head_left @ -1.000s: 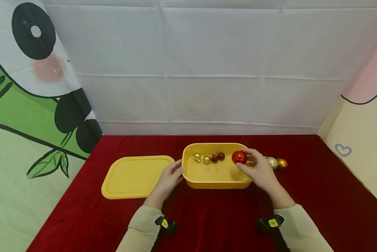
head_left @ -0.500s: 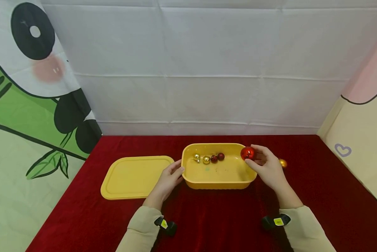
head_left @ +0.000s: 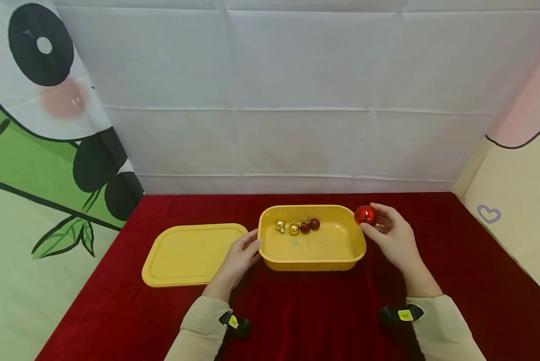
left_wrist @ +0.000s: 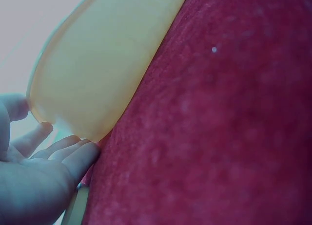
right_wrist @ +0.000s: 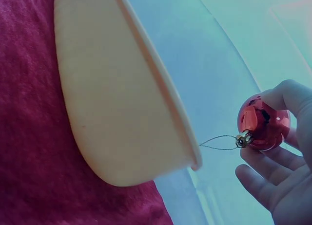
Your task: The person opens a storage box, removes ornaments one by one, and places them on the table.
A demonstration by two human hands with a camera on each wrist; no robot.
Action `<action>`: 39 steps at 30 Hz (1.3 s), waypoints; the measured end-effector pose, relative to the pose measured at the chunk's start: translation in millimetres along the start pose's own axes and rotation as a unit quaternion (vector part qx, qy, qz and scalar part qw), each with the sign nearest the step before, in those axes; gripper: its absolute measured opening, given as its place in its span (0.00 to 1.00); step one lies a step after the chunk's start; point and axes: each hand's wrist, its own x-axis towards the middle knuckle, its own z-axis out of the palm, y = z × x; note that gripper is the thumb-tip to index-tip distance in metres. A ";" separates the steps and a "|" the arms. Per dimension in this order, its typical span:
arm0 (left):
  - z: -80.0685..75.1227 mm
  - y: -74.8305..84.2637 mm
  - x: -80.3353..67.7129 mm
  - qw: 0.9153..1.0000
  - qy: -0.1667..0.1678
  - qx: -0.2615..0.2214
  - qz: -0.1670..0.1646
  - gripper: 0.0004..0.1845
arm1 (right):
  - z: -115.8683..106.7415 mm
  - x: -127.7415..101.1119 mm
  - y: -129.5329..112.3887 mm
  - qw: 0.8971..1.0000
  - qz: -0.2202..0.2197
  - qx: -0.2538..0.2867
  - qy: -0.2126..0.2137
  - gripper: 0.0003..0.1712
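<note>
A yellow plastic tub (head_left: 312,262) stands on the red cloth; in the wrist views it shows as a yellow tub (left_wrist: 92,74) wall and a yellow tub (right_wrist: 117,103) side. Several small gold and red baubles (head_left: 297,227) lie at its back left. My right hand (head_left: 389,236) holds a shiny red bauble (head_left: 365,215) just outside the tub's right rim. The right wrist view shows this red bauble (right_wrist: 263,123) pinched by my right hand (right_wrist: 278,171), with a wire loop at its cap. My left hand (head_left: 240,255) rests with straight fingers (left_wrist: 63,157) against the tub's left wall.
A yellow lid (head_left: 193,253) lies flat to the left of the tub. White fabric hangs behind the red cloth (head_left: 297,311), a panda-print sheet (head_left: 35,150) on the left, a cream and pink panel (head_left: 518,210) on the right.
My right hand has carried the red bauble from over the tub's right end out past its right rim. The two baubles on the cloth are now hidden behind it. The left hand stays.
</note>
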 end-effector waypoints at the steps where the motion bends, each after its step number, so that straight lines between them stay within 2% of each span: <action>1: -0.1 -0.1 0.1 1.000 0.000 0.003 -0.001 0.27 | -1.6 0.1 0.4 1.000 0.001 0.001 0.002 0.32; 13: -0.2 -1.8 2.0 1.000 -0.003 0.005 0.003 0.26 | -21.0 3.1 9.3 0.999 -0.001 0.017 0.045 0.32; 28: 1.0 -6.7 6.5 1.000 0.000 0.012 0.005 0.27 | -42.4 7.6 28.8 0.995 0.043 0.004 0.085 0.33; 39: 0.7 -5.2 4.9 1.000 -0.003 0.009 0.001 0.27 | -59.9 6.9 40.0 0.990 0.084 0.017 0.109 0.34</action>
